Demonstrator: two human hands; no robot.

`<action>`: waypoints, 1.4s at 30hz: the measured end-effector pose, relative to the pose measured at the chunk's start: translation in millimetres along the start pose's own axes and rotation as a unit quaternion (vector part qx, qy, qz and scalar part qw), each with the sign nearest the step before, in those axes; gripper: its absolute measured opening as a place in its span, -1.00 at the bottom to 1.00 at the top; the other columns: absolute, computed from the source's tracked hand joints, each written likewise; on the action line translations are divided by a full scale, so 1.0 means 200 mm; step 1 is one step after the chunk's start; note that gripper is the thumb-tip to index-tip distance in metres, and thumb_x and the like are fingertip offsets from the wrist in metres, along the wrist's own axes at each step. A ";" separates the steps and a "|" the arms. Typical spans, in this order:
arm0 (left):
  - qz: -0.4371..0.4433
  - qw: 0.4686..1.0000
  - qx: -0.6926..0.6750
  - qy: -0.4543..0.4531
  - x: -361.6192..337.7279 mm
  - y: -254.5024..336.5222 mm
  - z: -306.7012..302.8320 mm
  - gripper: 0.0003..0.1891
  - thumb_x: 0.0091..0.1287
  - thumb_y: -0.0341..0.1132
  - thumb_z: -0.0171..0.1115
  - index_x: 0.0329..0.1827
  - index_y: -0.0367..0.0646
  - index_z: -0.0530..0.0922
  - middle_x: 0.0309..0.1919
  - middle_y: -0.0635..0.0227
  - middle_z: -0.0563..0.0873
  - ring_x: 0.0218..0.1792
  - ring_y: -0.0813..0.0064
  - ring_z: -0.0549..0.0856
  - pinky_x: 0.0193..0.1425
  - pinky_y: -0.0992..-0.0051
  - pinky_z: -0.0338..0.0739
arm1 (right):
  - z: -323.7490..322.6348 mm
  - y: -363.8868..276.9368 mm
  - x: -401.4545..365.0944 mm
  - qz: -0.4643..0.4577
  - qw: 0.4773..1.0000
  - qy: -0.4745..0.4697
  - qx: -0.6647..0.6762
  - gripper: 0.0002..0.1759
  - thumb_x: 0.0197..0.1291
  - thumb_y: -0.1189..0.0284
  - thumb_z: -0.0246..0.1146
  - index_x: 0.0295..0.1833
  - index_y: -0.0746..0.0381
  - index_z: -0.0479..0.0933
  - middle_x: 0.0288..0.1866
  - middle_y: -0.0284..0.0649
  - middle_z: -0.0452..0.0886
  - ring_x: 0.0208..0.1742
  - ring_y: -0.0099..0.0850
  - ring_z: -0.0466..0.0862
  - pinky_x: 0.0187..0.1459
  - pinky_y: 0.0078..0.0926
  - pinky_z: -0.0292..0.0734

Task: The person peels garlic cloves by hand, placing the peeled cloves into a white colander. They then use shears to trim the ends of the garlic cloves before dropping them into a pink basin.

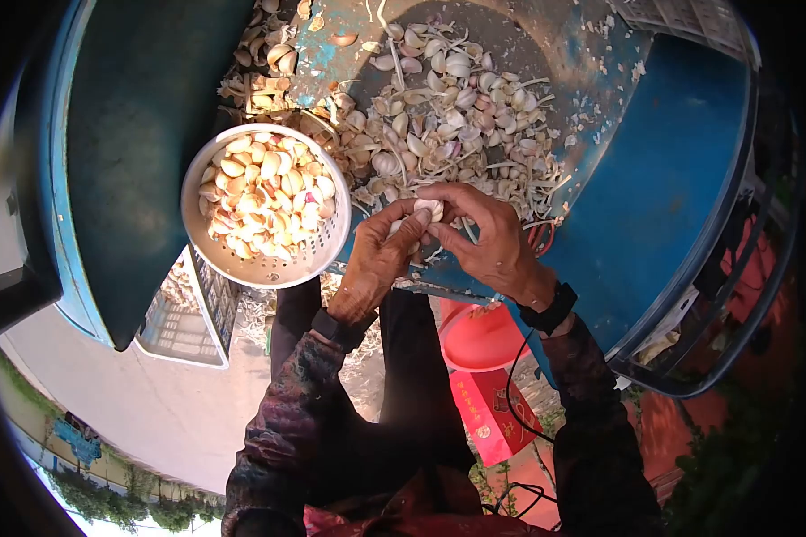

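Note:
Both of my hands meet over the near edge of the work surface, around a whitish garlic clove point(429, 209). My left hand point(381, 255) pinches it with thumb and forefinger; more pale garlic shows partly hidden in its fingers. From the other side, my right hand point(488, 234) has its fingers closed against the same clove. Just beyond the hands lies a heap of unpeeled garlic cloves point(457, 112) mixed with skins and dry stems. Left of my left hand, a white perforated colander point(270, 272) holds many peeled cloves point(269, 192).
A blue vehicle-like body panel point(658, 197) stands at the right, a dark blue-edged panel point(134, 161) at the left. Below the colander is a plastic crate point(210, 309). Near my right forearm are a red basin point(484, 338), a red box point(493, 413) and a black cable point(510, 385).

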State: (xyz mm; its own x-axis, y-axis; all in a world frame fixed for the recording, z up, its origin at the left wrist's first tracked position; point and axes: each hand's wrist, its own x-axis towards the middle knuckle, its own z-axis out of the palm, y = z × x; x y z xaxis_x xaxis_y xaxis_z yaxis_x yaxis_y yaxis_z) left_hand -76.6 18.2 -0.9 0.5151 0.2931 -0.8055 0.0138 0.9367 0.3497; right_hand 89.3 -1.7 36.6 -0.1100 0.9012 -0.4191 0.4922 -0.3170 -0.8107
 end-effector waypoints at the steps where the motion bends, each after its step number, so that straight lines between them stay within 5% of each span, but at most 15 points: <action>1: -0.013 0.999 -0.036 0.006 -0.01 0.00 0.01 -0.71 0.43 -0.15 0.15 0.06 -0.13 0.57 -0.44 0.55 0.56 -0.53 0.79 0.46 -0.58 0.77 0.18 | 0.02 0.02 -0.01 0.053 0.992 0.018 0.116 -0.66 0.18 0.58 0.29 0.10 0.29 0.52 -0.03 -0.17 0.58 -0.12 -0.49 0.64 -0.15 -0.51 0.60; 2: -0.009 0.998 -0.054 0.011 0.00 -0.02 0.01 -0.73 0.42 -0.11 0.17 -0.05 -0.12 0.55 -0.43 0.56 0.58 -0.53 0.79 0.47 -0.56 0.78 0.21 | 0.05 0.04 -0.02 0.105 0.967 0.036 0.229 -0.66 0.19 0.56 0.29 0.11 0.29 0.53 -0.04 -0.19 0.60 -0.15 -0.52 0.65 -0.16 -0.54 0.60; 5: -0.026 0.997 -0.075 0.016 0.00 -0.09 0.03 -0.70 0.44 -0.13 0.13 0.05 -0.15 0.56 -0.44 0.55 0.55 -0.56 0.78 0.46 -0.60 0.78 0.18 | 0.11 0.07 -0.07 0.195 0.930 0.072 0.302 -0.66 0.21 0.54 0.29 0.12 0.28 0.54 -0.12 -0.23 0.65 -0.24 -0.55 0.65 -0.19 -0.58 0.60; 9: -0.030 0.996 -0.077 0.042 -0.03 -0.11 0.05 -0.68 0.44 -0.13 0.12 0.08 -0.16 0.55 -0.44 0.53 0.56 -0.56 0.77 0.46 -0.59 0.77 0.21 | 0.13 0.07 -0.11 0.208 0.918 0.100 0.323 -0.69 0.20 0.54 0.30 0.08 0.29 0.57 -0.22 -0.21 0.69 -0.29 -0.55 0.66 -0.21 -0.59 0.60; 12: 0.011 0.999 0.046 0.012 0.00 -0.08 0.01 -0.67 0.44 -0.13 0.13 0.05 -0.19 0.55 -0.46 0.55 0.55 -0.55 0.78 0.42 -0.59 0.75 0.18 | 0.12 0.09 -0.13 0.152 0.957 0.104 0.226 -0.71 0.20 0.55 0.30 0.06 0.30 0.59 -0.21 -0.18 0.70 -0.23 -0.54 0.68 -0.19 -0.58 0.60; 16: 0.025 0.998 0.047 0.033 0.01 -0.07 0.06 -0.68 0.43 -0.10 0.15 0.02 -0.16 0.57 -0.48 0.56 0.54 -0.57 0.79 0.39 -0.60 0.75 0.14 | 0.12 0.09 -0.14 0.133 0.970 0.125 0.160 -0.74 0.20 0.53 0.30 0.02 0.31 0.60 -0.17 -0.14 0.71 -0.20 -0.49 0.71 -0.18 -0.55 0.61; 20: -0.027 0.999 0.021 -0.011 0.02 -0.07 0.04 -0.73 0.44 -0.12 0.13 -0.08 -0.15 0.56 -0.50 0.57 0.52 -0.60 0.81 0.38 -0.61 0.75 0.13 | 0.08 0.04 -0.16 0.125 0.978 0.120 0.116 -0.72 0.21 0.52 0.29 0.04 0.33 0.58 -0.15 -0.10 0.71 -0.20 -0.46 0.72 -0.18 -0.55 0.61; 29: -0.045 0.995 -0.072 0.058 0.02 -0.17 0.11 -0.72 0.43 -0.10 0.14 -0.19 -0.15 0.56 -0.54 0.55 0.54 -0.65 0.75 0.40 -0.66 0.74 0.11 | 0.14 0.16 -0.22 0.193 0.904 0.135 0.356 -0.69 0.26 0.49 0.27 0.09 0.34 0.56 -0.19 -0.23 0.71 -0.25 -0.58 0.66 -0.20 -0.63 0.58; 33: -0.007 0.999 0.005 0.038 0.02 -0.17 0.10 -0.72 0.42 -0.08 0.15 -0.18 -0.13 0.56 -0.52 0.56 0.55 -0.63 0.78 0.41 -0.64 0.73 0.16 | 0.17 0.19 -0.24 0.189 0.915 0.144 0.326 -0.70 0.24 0.50 0.28 0.08 0.34 0.58 -0.22 -0.22 0.72 -0.25 -0.58 0.66 -0.20 -0.65 0.57; 42: 0.000 0.994 -0.075 0.083 0.06 -0.28 0.14 -0.75 0.41 -0.12 0.18 -0.17 -0.13 0.54 -0.52 0.55 0.55 -0.62 0.79 0.40 -0.64 0.76 0.14 | 0.26 0.23 -0.20 0.220 0.895 0.276 0.272 -0.71 0.20 0.48 0.33 0.03 0.33 0.62 -0.25 -0.23 0.72 -0.31 -0.59 0.65 -0.26 -0.66 0.56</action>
State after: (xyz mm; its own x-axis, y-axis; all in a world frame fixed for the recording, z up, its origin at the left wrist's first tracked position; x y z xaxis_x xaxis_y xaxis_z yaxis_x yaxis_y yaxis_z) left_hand -48.4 -35.5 -16.3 0.3663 0.3094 -0.8776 -0.1201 0.9509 0.2852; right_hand 70.9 -67.5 -5.5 0.5095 0.6142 -0.6026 -0.1268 -0.6391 -0.7586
